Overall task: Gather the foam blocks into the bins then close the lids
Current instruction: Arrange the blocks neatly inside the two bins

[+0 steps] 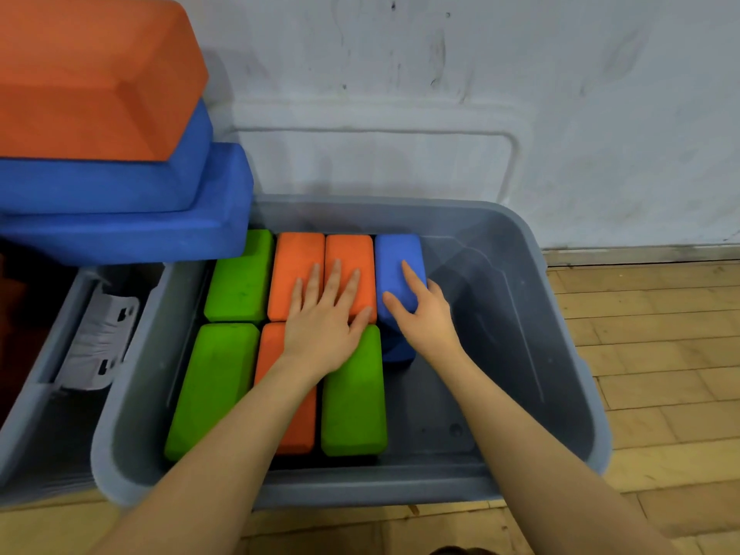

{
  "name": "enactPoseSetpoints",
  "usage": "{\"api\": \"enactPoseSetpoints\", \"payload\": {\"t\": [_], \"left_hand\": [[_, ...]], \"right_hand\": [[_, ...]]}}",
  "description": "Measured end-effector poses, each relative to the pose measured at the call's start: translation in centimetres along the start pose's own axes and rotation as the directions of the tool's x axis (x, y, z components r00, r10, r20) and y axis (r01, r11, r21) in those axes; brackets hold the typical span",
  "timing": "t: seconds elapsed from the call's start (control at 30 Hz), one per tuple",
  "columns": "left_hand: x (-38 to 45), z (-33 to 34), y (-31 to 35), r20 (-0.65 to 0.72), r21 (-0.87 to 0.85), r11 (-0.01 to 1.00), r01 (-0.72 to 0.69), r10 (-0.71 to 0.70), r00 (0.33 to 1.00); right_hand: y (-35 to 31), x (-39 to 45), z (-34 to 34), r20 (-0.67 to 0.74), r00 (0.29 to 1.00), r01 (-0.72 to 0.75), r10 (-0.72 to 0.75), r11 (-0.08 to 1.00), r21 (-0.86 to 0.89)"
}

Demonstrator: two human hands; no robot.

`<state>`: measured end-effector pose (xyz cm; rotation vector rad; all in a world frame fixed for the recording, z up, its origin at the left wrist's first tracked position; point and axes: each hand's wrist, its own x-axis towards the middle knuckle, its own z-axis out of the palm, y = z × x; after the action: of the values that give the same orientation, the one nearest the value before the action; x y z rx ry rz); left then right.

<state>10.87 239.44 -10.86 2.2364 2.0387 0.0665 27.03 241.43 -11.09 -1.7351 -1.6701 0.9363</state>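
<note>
A grey bin (560, 354) stands on the floor against the wall, holding green and orange foam blocks in two rows. My left hand (324, 318) lies flat, fingers spread, on the two orange blocks (316, 254) of the far row. My right hand (424, 314) grips a blue block (396, 258) at the right end of that row, thumb on its top and fingers down its right side. Green blocks (216, 386) and another orange block fill the near row. The bin's right third is bare.
At the upper left, an orange block (92, 74) sits on two blue blocks (120, 218) stacked above a second grey bin (40, 394) with a white latch (100, 342). A white wall runs behind; wooden floor (660, 354) lies to the right.
</note>
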Motion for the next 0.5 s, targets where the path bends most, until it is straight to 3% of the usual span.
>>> {"api": "enactPoseSetpoints", "payload": {"t": [0.17,0.3,0.4,0.5], "left_hand": [[-0.1,-0.5,-1.2,0.032,-0.018,0.995,-0.100,0.100,0.994],[-0.3,-0.3,-1.2,-0.028,0.009,0.995,-0.096,0.096,0.995],[-0.2,-0.2,-0.7,-0.020,0.007,0.996,-0.084,0.084,0.996],[0.0,-0.5,-0.8,0.015,-0.003,0.996,-0.089,0.089,0.996]], "right_hand": [[0.0,-0.6,0.8,-0.107,0.994,-0.020,0.030,0.996,0.090],[0.5,-0.8,1.6,-0.150,0.989,0.016,-0.001,0.995,0.102],[0.8,-0.9,1.8,-0.111,0.993,0.029,-0.032,0.999,-0.032],[0.5,-0.7,1.3,-0.045,0.999,-0.036,0.027,0.975,-0.218]]}}
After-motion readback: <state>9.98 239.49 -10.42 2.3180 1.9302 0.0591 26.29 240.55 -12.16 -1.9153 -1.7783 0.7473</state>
